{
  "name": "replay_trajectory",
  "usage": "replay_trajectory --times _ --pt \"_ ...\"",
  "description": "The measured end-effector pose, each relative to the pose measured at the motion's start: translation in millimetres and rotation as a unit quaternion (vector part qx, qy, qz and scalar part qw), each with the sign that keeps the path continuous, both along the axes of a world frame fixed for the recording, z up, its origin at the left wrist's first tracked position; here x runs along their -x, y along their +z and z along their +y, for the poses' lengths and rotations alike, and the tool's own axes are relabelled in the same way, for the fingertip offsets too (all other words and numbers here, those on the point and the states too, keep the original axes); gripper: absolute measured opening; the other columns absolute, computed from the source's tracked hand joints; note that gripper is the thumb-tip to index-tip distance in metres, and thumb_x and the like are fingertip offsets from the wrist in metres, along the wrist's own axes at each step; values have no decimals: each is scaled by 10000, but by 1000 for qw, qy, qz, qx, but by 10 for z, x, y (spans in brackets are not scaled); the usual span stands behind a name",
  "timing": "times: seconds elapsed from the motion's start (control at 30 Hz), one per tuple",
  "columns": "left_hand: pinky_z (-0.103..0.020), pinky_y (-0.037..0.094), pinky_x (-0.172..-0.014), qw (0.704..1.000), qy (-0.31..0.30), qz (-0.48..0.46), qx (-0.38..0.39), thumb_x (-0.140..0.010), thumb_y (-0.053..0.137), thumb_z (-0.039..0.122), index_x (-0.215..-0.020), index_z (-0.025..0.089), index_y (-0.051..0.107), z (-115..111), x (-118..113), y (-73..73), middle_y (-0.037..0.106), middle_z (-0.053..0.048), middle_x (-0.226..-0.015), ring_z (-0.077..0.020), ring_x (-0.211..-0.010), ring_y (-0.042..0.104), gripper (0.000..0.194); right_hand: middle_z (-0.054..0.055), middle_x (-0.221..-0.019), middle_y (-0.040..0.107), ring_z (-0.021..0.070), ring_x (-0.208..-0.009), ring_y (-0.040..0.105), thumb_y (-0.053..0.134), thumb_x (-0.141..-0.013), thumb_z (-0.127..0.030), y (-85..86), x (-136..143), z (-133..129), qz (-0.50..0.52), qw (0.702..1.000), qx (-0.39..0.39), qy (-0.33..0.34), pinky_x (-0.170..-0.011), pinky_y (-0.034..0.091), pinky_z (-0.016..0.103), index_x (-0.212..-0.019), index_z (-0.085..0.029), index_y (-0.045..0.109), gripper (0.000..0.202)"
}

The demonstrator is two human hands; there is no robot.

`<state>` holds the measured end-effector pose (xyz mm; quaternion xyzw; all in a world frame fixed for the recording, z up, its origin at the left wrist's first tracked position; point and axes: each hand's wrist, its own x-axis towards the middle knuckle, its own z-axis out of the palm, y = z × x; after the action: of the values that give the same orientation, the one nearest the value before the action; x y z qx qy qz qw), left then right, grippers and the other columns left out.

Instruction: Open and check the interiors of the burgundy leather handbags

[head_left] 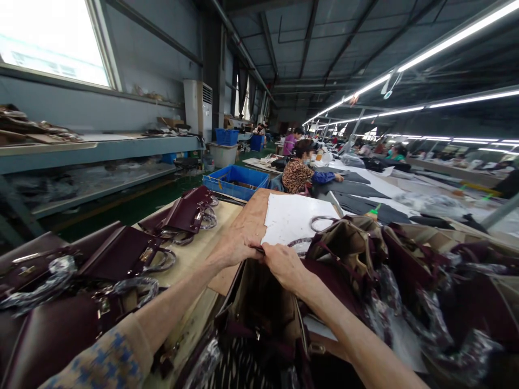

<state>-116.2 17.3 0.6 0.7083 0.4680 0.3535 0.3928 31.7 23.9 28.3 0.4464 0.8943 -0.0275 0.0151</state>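
A dark burgundy handbag point(259, 302) stands in front of me with its mouth open and its tan lining showing. Both hands meet at the far top edge of this bag. My left hand point(237, 249) pinches the edge from the left, thumb and fingers closed. Beside it, my right hand point(284, 265) grips the same edge, its fingers curled and nearly touching the left ones. What exactly lies between the fingertips is partly hidden. Brown board point(249, 216) and a white sheet point(298, 213) lie just beyond the hands.
Burgundy bags point(117, 251) with plastic-wrapped handles lie along the left. More open bags point(357, 243) crowd the right. A blue crate point(235, 181) sits ahead, near a seated co-worker point(298, 170) in a patterned top. A grey workbench point(101, 148) runs along the left wall.
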Motion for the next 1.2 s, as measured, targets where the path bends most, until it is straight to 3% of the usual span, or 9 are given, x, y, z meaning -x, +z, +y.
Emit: replay_trajectory --times 0.17,0.27,0.43,0.53,0.6,0.7,0.87,1.07,1.2 --pt "-305 439 -755 999 -8 2 33 -757 575 343 -832 81 649 63 38 72 661 -34 -786 -188 -820 581 283 139 -957 648 239 -896 596 347 -829 -158 47 74 -2 -13 999 18 -27 -706 391 304 -972 -146 598 289" --pt "-276 423 -732 999 16 4 36 -724 566 382 -824 77 661 -6 125 151 670 -44 -788 -203 -830 572 334 130 -970 646 232 -917 589 342 -834 -173 61 54 -6 -9 998 18 -67 -716 388 302 -956 -153 605 291" --pt "-271 423 -795 992 77 15 96 -638 638 389 -1122 119 535 -500 365 189 587 -92 -1133 -229 -992 544 564 150 -973 640 261 -928 583 388 -815 -200 120 -76 -25 -3 993 17 -114 -685 388 311 -935 -130 606 259" --pt "-257 427 -777 993 73 29 88 -597 667 280 -1077 170 563 -793 433 73 616 -32 -1070 -208 -959 553 504 160 -978 632 269 -926 582 395 -813 -209 114 -124 -48 4 991 12 -135 -685 382 316 -939 -124 602 256" --pt "-254 429 -756 989 123 16 76 -597 651 233 -1038 164 577 -872 449 -41 627 -19 -1020 -200 -928 558 453 155 -973 633 265 -926 581 393 -815 -218 67 -137 -59 8 990 15 -140 -692 379 311 -928 -130 604 255" --pt "-249 437 -720 985 146 -33 86 -637 598 201 -1002 134 594 -816 495 -196 643 -25 -937 -182 -857 575 371 140 -966 635 258 -940 572 384 -816 -223 -32 -183 -52 13 991 24 -133 -717 375 308 -956 -146 603 271" --pt "-236 452 -703 987 41 -114 103 -672 573 170 -940 120 644 -572 668 -311 670 -18 -830 -150 -759 591 282 111 -1067 613 240 -1008 541 406 -781 -185 -98 -405 39 52 997 50 -36 -810 361 327 -1314 -210 357 536" --pt "-235 462 -689 984 10 -146 102 -678 593 173 -934 116 650 -398 768 -374 686 -24 -797 -145 -711 609 268 32 -1005 643 201 -952 554 408 -731 -159 -114 -525 195 143 977 150 47 -852 365 308 -1094 -243 583 411" --pt "-241 466 -681 983 34 -156 95 -705 593 241 -923 113 656 -374 761 -396 689 -34 -793 -148 -696 613 261 17 -946 658 197 -909 564 409 -685 -149 -180 -489 279 220 947 229 50 -839 388 312 -1061 -214 605 429"
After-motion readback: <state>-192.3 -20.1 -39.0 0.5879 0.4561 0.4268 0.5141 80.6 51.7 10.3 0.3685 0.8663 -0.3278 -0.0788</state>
